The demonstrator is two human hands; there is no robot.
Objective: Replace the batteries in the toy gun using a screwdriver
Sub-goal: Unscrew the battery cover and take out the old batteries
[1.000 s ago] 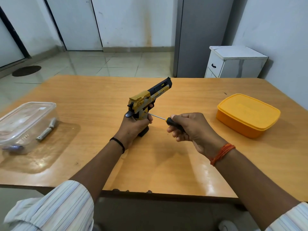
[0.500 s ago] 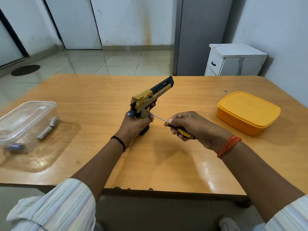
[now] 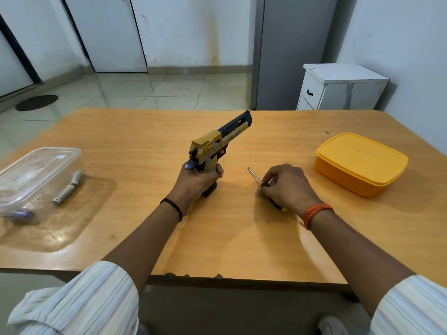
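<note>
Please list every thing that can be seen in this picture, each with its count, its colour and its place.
table: 1, orange-brown wood, fills the middle.
toy gun: 1, yellow and black, table centre, muzzle up and away.
screwdriver: 1, metal shaft, black and yellow handle, right of the gun, apart from it.
clear container: 1, transparent, left side of the table.
batteries: 2, grey, seen through the clear container.
dark object: 1, bluish, by the container's near end; unclear what.
yellow box: 1, lid on, right side.
white cabinet: 1, behind the table, right.
left hand: grips the gun's handle.
right hand: holds the screwdriver, low over the table.
</note>
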